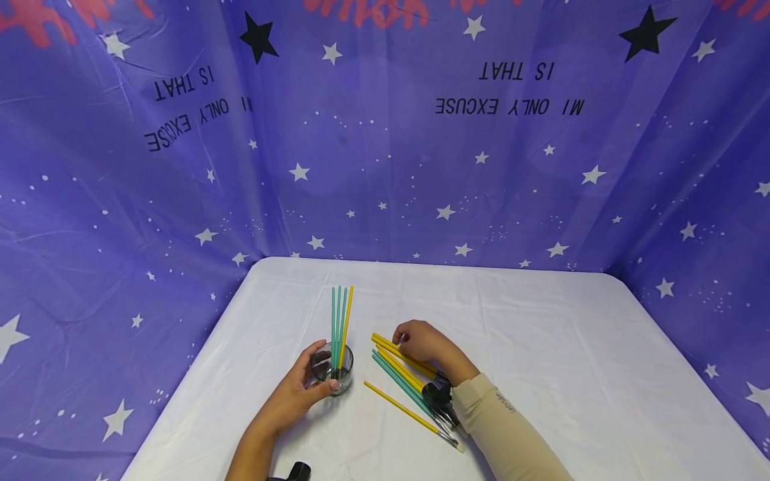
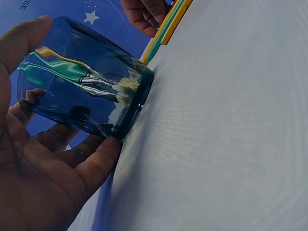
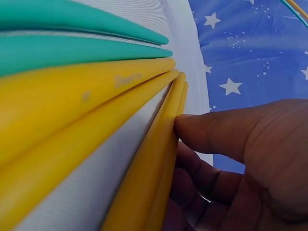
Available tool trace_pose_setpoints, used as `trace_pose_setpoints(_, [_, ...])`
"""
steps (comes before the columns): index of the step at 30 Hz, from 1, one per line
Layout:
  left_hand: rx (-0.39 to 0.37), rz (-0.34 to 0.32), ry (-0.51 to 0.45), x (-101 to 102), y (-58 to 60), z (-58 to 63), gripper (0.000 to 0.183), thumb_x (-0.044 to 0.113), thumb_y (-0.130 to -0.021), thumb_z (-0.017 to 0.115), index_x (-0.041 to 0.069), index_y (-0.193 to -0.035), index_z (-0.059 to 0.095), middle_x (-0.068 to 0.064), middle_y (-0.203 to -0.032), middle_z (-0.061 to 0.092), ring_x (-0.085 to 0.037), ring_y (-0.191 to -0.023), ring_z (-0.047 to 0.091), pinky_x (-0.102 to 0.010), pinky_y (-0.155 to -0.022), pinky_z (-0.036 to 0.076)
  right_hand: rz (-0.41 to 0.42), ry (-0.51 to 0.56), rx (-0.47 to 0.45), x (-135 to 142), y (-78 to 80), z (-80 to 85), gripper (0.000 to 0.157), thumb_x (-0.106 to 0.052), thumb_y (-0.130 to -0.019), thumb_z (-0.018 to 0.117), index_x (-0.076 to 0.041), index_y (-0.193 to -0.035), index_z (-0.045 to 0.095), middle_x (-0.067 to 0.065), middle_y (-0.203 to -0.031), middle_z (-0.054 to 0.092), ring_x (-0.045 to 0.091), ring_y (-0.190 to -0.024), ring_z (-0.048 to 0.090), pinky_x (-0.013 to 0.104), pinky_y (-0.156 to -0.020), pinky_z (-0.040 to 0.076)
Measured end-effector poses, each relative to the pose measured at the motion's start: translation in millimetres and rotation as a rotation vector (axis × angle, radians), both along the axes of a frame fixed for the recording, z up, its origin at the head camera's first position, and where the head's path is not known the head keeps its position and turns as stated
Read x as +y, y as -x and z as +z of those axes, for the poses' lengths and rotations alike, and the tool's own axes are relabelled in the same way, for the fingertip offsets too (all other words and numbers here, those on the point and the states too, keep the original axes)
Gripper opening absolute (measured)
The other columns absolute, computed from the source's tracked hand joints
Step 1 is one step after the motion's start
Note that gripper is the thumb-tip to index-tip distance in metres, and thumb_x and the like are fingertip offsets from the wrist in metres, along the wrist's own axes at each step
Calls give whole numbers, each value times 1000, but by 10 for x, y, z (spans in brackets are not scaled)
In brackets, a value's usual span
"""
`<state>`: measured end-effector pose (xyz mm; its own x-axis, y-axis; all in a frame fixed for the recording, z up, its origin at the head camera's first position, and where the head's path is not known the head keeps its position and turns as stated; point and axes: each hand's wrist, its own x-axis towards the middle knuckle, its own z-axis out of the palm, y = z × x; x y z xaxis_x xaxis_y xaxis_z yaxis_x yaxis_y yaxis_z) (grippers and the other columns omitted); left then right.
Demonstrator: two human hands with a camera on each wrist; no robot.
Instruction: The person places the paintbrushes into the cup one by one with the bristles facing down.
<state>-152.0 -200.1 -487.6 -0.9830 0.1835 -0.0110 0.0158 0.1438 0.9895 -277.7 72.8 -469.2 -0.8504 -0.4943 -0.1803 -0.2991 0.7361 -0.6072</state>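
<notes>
My left hand (image 1: 296, 387) grips a clear glass (image 2: 91, 77) on the table, fingers round one side and thumb on the other. Inside the glass, several paintbrushes (image 1: 339, 327) stand bristles down, most with green handles and one yellow. To the right, my right hand (image 1: 423, 342) reaches over a loose bundle of brushes. Thumb and fingers pinch a yellow paintbrush (image 3: 156, 159) near its handle end, with another yellow handle right against it. Beside it lie more yellow handles (image 3: 72, 103) and green handles (image 3: 86, 50). In the head view, the right forearm partly hides the bristle ends.
A single yellow paintbrush (image 1: 400, 406) lies apart, nearer the front of the bundle. The white-covered table (image 1: 541, 334) is bordered by a purple star-patterned curtain (image 1: 421, 167) at the back and both sides. A black object (image 1: 299, 471) shows at the bottom edge by the left wrist.
</notes>
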Motion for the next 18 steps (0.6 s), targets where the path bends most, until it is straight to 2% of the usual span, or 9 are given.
trace_pose_setpoints(4, [-2, -2, 0, -2, -3, 1, 84, 14, -88, 76, 14, -156, 26, -15, -147, 45, -32, -135, 44, -30, -103, 40, 14, -14, 6, -6, -6, 12, 15, 1, -88, 64, -11, -94, 69, 3, -87, 60, 18, -72, 53, 32, -64, 46])
trace_pose_setpoints(11, [12, -19, -11, 6, -21, 2, 83, 13, -89, 75, 11, -155, 25, -20, -146, 44, -36, -135, 44, -39, -106, 38, 27, -4, -3, 10, -11, 54, 15, 2, -86, 63, -10, -94, 69, 4, -90, 61, 17, -72, 54, 31, -64, 46])
trace_pose_setpoints(18, [20, -12, -22, 1, -19, 4, 82, 11, -89, 75, 11, -155, 26, -19, -146, 45, -34, -133, 45, -33, -104, 40, 55, 31, 15, 38, 3, 140, 16, 3, -87, 62, -9, -95, 68, 2, -84, 61, 17, -70, 54, 31, -63, 46])
